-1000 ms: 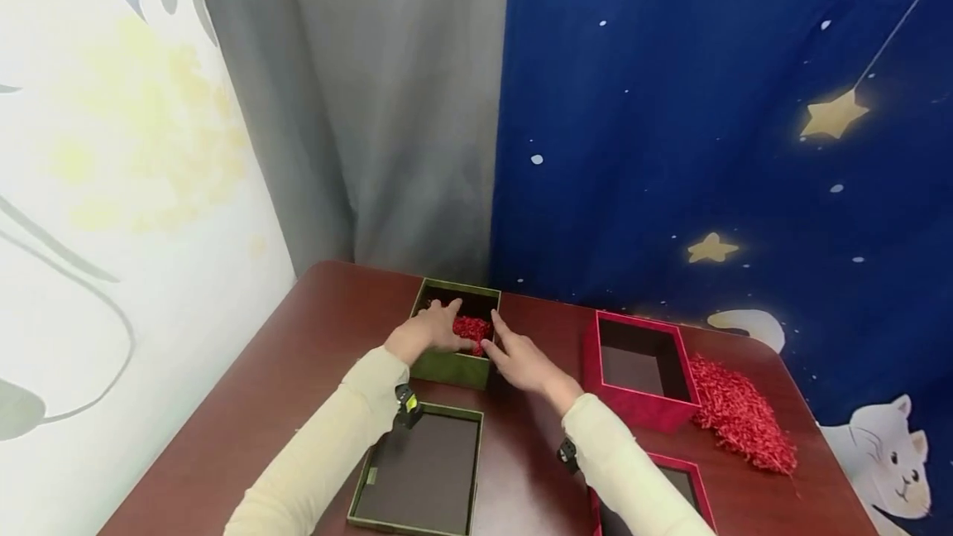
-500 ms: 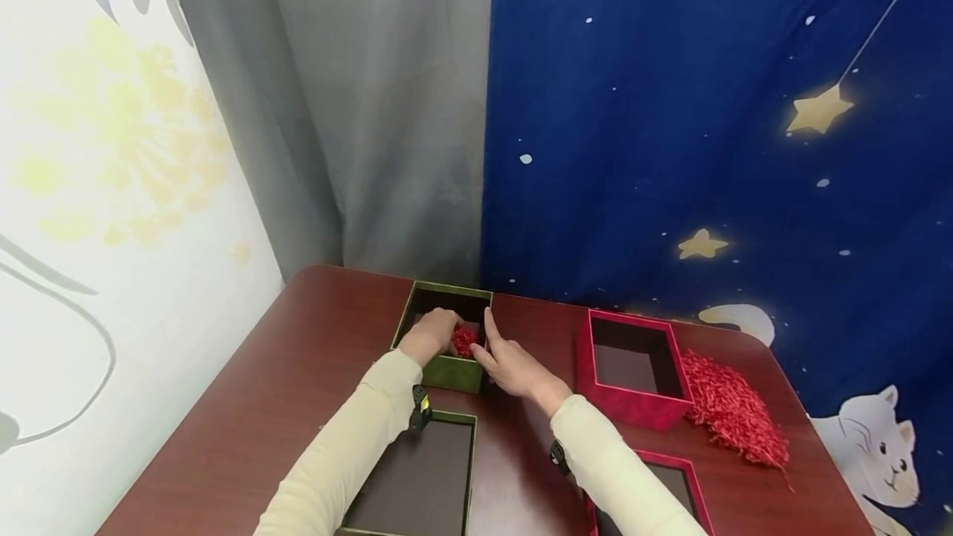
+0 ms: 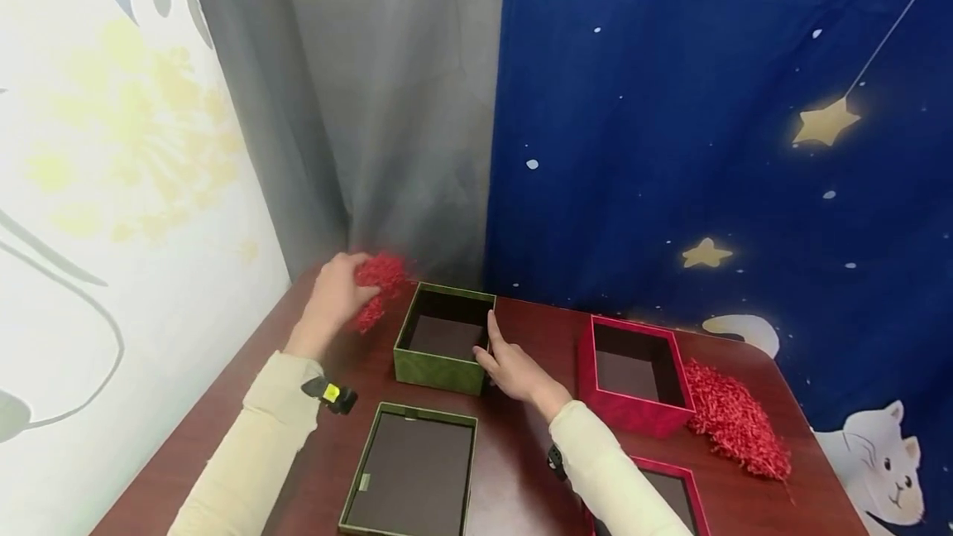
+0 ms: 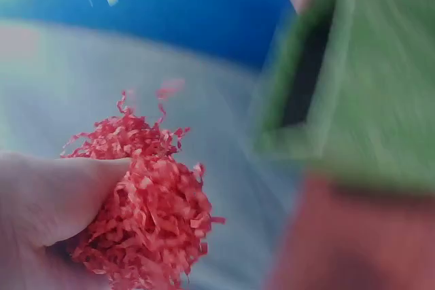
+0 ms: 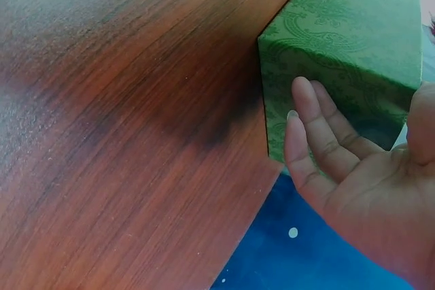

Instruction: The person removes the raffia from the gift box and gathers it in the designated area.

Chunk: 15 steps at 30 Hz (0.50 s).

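Now, in the head view, the left hand [image 3: 337, 294] has lifted out of the green box [image 3: 444, 338] and swung off to its left, its fingers curled round a clump of red shredded paper [image 3: 378, 278] held above the counter [image 3: 260, 387] near the grey curtain; half a second earlier that hand and the shreds were inside the box, which now shows a bare dark floor, so the filler looks taken out. The right hand [image 3: 514, 366] stays with straight fingers against the box's right wall. The left wrist view shows the red shreds [image 4: 146, 208] bunched against the thumb, the box blurred beyond. The right wrist view shows flat fingers [image 5: 319, 134] touching the patterned green wall [image 5: 340, 52], steadying it.
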Each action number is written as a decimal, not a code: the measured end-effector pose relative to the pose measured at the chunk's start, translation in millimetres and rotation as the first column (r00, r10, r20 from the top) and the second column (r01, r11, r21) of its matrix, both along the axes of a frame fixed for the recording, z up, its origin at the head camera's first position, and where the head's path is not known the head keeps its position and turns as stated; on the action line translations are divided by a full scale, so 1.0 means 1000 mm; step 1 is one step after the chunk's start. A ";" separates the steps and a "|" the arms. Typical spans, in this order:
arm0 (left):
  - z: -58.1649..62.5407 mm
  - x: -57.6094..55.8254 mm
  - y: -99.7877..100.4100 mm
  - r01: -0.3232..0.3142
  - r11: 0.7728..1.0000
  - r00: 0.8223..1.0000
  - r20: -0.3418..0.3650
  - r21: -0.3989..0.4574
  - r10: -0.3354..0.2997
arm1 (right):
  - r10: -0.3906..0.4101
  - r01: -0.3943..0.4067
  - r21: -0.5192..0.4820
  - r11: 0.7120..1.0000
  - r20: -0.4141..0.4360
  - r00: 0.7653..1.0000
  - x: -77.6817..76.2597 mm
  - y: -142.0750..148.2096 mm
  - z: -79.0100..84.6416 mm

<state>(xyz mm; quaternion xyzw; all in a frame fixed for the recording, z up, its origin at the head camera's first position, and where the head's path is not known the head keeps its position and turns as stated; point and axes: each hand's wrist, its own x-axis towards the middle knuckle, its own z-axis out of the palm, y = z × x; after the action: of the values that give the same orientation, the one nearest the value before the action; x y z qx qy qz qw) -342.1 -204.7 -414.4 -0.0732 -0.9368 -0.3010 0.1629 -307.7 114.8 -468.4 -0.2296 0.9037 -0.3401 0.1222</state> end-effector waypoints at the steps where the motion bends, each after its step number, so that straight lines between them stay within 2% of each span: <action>1: -0.009 0.000 -0.008 -0.019 1.000 0.999 0.034 -0.004 0.019 | -0.003 0.003 0.001 1.000 -0.002 1.000 0.000 0.000 0.000; 5: -0.050 0.004 -0.026 -0.044 0.999 0.982 0.184 -0.005 0.045 | 0.004 -0.004 0.014 1.000 -0.003 1.000 0.001 -0.003 -0.001; 8: -0.072 0.010 -0.035 -0.072 0.997 0.967 0.244 -0.005 0.071 | 0.016 -0.016 0.022 1.000 0.003 1.000 0.001 -0.007 -0.001; 12: -0.084 0.014 -0.039 -0.098 0.994 0.963 0.246 -0.042 0.106 | 0.016 -0.016 0.020 1.000 0.011 1.000 0.002 -0.009 0.002; 15: -0.080 0.015 -0.035 -0.128 0.986 0.954 0.258 -0.107 0.152 | 0.009 -0.009 0.021 1.000 0.005 1.000 0.001 -0.008 0.005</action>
<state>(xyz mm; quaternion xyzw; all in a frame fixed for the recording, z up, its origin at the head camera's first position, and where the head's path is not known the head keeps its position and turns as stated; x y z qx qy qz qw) -327.4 -240.1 -494.6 0.0273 -0.9654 -0.2536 0.0537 -306.8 106.7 -463.6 -0.2314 0.9060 -0.3304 0.1283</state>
